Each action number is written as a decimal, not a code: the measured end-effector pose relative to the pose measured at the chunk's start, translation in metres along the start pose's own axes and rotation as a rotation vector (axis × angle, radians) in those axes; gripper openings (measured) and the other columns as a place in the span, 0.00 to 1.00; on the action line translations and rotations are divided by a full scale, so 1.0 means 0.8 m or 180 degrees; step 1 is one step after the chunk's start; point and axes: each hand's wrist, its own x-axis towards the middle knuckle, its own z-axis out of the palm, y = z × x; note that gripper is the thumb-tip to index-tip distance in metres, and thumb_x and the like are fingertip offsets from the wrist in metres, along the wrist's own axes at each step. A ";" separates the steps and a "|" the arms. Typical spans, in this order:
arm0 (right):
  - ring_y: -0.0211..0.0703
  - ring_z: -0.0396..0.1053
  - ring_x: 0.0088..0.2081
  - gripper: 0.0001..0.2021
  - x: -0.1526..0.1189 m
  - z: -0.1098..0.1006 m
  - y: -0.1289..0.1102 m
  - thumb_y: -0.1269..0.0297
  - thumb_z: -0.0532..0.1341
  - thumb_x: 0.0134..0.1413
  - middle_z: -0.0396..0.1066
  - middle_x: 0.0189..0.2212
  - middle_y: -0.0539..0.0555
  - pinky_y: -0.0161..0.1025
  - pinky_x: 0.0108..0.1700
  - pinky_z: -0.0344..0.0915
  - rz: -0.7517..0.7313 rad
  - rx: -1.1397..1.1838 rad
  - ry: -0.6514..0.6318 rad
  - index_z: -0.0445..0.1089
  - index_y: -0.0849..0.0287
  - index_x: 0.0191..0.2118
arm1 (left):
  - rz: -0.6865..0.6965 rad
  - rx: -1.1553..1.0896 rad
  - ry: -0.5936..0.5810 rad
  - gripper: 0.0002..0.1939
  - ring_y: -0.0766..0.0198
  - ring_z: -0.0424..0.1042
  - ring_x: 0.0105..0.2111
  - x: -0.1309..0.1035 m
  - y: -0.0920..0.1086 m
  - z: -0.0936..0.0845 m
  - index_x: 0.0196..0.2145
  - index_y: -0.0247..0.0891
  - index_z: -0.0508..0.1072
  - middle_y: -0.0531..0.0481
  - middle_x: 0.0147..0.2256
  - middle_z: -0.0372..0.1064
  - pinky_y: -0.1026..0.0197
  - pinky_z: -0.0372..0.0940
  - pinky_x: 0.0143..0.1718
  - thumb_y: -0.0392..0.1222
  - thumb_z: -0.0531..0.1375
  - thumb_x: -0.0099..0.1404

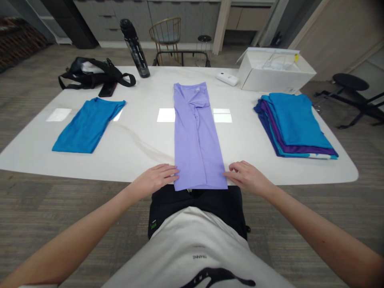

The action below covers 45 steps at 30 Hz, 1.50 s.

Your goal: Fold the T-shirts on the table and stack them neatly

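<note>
Lavender leggings (192,140) lie folded lengthwise on the white table, waistband at the far end. Their hem reaches slightly past the table's near edge. My left hand (156,178) has its fingertips closed at the left side of the leg, just above the hem. On the opposite side, my right hand (247,178) holds the edge between its fingertips, its other fingers curled. A folded blue T-shirt (87,128) rests flat to the left. Over on the right is a stack of folded clothes (297,120) in blue, purple and navy.
Along the far side of the table (141,116) are a black bag (96,74), a phone (107,89), a dark bottle (135,48), a small white device (228,79) and a white box (273,74). Beyond stand a chair (166,34) and a black stool (350,81).
</note>
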 end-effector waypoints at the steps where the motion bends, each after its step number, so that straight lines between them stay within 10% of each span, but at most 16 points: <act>1: 0.44 0.68 0.38 0.11 -0.004 -0.002 0.003 0.68 0.56 0.69 0.71 0.40 0.57 0.42 0.43 0.62 -0.0031 -0.0032 -0.0057 0.77 0.54 0.48 | 0.0019 0.0004 0.0024 0.21 0.57 0.69 0.60 0.000 -0.001 0.000 0.60 0.42 0.72 0.45 0.60 0.71 0.49 0.62 0.64 0.30 0.53 0.73; 13: 0.44 0.68 0.38 0.17 0.005 0.003 -0.013 0.78 0.55 0.64 0.73 0.43 0.57 0.42 0.43 0.63 -0.0676 -0.0166 -0.0471 0.73 0.54 0.52 | 0.0408 -0.0498 0.0132 0.17 0.58 0.69 0.61 0.015 0.002 0.005 0.54 0.41 0.75 0.44 0.55 0.76 0.51 0.62 0.64 0.31 0.55 0.73; 28: 0.46 0.73 0.40 0.11 0.067 -0.024 0.009 0.67 0.56 0.68 0.73 0.41 0.57 0.42 0.41 0.70 0.0467 0.0752 0.0668 0.74 0.54 0.49 | -0.0660 -0.0943 0.1066 0.10 0.58 0.75 0.50 0.071 -0.029 -0.038 0.48 0.40 0.74 0.44 0.46 0.77 0.53 0.68 0.55 0.36 0.56 0.72; 38: 0.40 0.67 0.29 0.08 0.160 -0.020 0.082 0.64 0.57 0.65 0.72 0.35 0.53 0.40 0.37 0.67 0.1123 0.1176 0.0993 0.75 0.56 0.41 | -0.1734 -0.1943 0.1477 0.08 0.59 0.76 0.40 0.141 -0.111 -0.042 0.38 0.41 0.76 0.49 0.38 0.77 0.57 0.69 0.47 0.42 0.58 0.67; 45: 0.40 0.67 0.29 0.08 0.245 0.011 0.169 0.61 0.60 0.60 0.73 0.34 0.52 0.40 0.38 0.65 0.1629 0.1221 0.1162 0.75 0.56 0.39 | -0.2697 -0.4264 0.1973 0.06 0.61 0.71 0.31 0.216 -0.218 -0.011 0.32 0.39 0.70 0.53 0.29 0.71 0.59 0.68 0.39 0.42 0.59 0.55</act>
